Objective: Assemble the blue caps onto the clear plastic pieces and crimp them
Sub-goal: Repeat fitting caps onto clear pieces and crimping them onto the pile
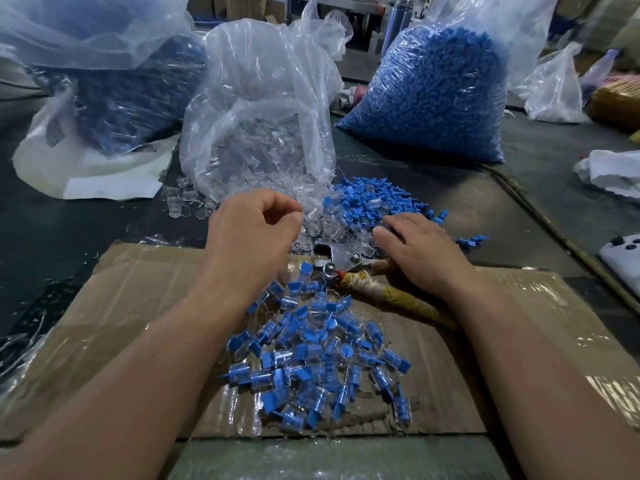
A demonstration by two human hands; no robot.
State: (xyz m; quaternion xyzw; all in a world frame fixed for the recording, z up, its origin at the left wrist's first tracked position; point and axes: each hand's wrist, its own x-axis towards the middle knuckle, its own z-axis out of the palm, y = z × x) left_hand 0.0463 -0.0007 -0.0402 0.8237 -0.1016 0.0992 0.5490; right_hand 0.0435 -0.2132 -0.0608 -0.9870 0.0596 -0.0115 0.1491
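Beyond the pliers lie clear plastic pieces and blue caps. The right hand rests on them, fingers straight. The left hand curls beside the pliers; I cannot tell whether it is gripping anything. Capped pieces are heaped nearer.

Two hands, one crimper

No writing, label, brand, number or sign can be read. The tape-covered brown cardboard sheet, the tall clear plastic bag packed with small blue plastic caps and the slumped clear plastic bag holding clear plastic pieces show only glare and creases. Any marks on the white device at the right edge are too small to tell.
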